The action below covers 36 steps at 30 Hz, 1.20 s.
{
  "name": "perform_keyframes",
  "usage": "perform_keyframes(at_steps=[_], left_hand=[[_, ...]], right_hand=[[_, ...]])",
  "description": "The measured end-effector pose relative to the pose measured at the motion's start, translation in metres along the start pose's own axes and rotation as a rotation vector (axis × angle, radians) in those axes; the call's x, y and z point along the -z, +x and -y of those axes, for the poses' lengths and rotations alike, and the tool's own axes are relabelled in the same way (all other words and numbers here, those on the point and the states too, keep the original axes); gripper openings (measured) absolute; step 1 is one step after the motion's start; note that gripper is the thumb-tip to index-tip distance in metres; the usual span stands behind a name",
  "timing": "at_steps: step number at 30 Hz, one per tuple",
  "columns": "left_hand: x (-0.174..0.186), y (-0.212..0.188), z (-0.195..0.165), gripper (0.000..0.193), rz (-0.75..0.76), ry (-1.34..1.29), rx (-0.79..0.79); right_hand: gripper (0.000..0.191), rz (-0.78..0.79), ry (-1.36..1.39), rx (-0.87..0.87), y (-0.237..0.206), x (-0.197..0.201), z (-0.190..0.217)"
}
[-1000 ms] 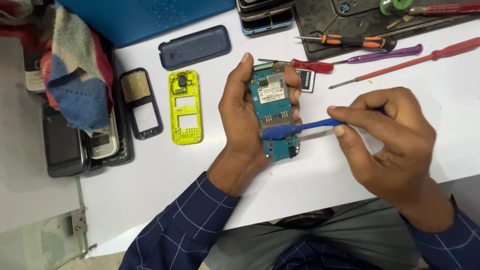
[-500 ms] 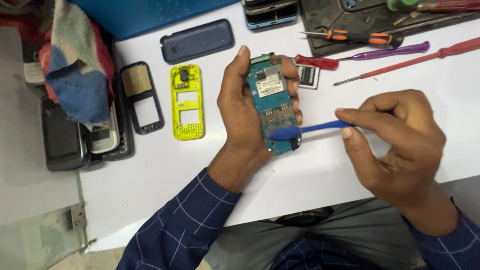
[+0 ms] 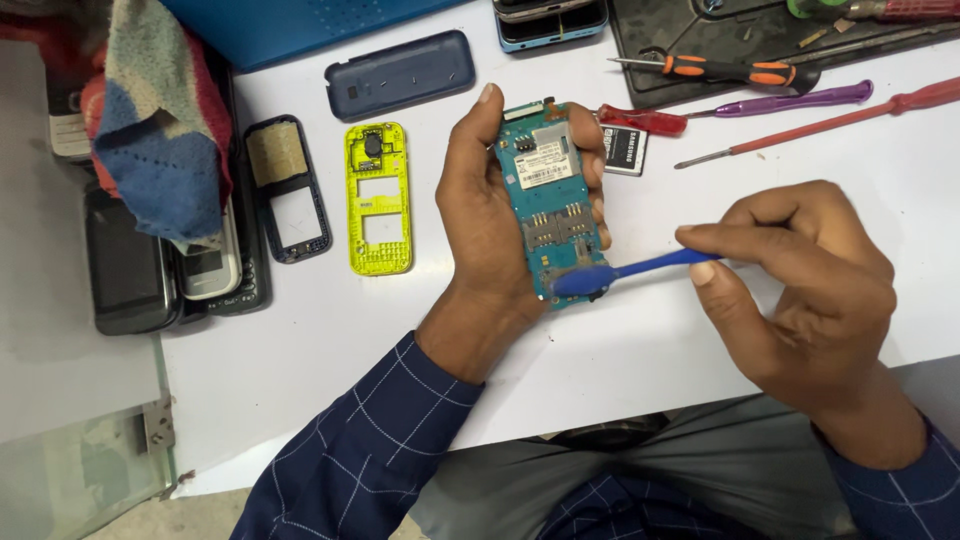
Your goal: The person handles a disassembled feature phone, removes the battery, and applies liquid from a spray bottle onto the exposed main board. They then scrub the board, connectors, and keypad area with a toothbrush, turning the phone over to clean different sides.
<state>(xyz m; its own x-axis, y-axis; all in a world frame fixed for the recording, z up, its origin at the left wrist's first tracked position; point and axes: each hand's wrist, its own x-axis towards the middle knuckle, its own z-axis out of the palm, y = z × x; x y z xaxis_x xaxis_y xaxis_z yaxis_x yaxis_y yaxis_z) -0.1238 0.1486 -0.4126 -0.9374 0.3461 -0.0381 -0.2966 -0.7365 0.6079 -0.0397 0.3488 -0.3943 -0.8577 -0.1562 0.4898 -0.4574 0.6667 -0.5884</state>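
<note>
My left hand [image 3: 490, 210] grips a blue-green phone circuit board [image 3: 548, 190], upright above the white table [image 3: 300, 350], thumb on its left edge and fingers on its right. My right hand [image 3: 800, 280] pinches the handle of a blue toothbrush [image 3: 625, 272]. The brush head rests on the lower end of the board. To the left lie a yellow-green phone frame [image 3: 379, 198], a dark front bezel [image 3: 289, 187] and a dark blue back cover [image 3: 401, 74].
A phone battery [image 3: 628, 150] lies just right of the board. Red, purple and orange-black screwdrivers [image 3: 790, 100] lie at the upper right near a black mat [image 3: 720, 35]. Several phones [image 3: 150, 270] and a coloured cloth [image 3: 150, 130] sit at the left. The table's front edge is near my lap.
Both hands and the board sit slightly lower in view. The brush head stays on the lower end of the board, with its handle tilted a little differently.
</note>
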Motion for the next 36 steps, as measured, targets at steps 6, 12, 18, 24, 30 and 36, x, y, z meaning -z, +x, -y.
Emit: perform_keyframes(at_steps=[6,12,18,24,30,36], left_hand=[[-0.002,0.001,0.002,0.063,0.011,-0.031,0.01],[-0.001,-0.002,-0.001,0.061,0.084,-0.089,0.054],[0.001,-0.001,0.003,0.063,0.095,-0.047,0.013],[0.002,0.0,0.003,0.062,0.065,-0.043,0.012],[-0.001,-0.001,0.004,0.061,0.035,-0.029,0.006],[-0.001,-0.001,0.001,0.061,0.023,-0.007,0.005]], right_hand=[[0.02,-0.049,-0.01,-0.027,0.003,0.0,-0.009],[0.019,-0.033,0.009,-0.025,0.001,0.002,-0.01],[0.018,-0.028,0.052,-0.07,-0.001,0.003,-0.013],[0.02,-0.049,0.064,-0.076,-0.002,0.002,-0.012],[0.021,-0.053,0.001,-0.054,-0.002,0.005,-0.015],[0.018,0.002,0.056,-0.013,0.0,0.01,-0.013]])
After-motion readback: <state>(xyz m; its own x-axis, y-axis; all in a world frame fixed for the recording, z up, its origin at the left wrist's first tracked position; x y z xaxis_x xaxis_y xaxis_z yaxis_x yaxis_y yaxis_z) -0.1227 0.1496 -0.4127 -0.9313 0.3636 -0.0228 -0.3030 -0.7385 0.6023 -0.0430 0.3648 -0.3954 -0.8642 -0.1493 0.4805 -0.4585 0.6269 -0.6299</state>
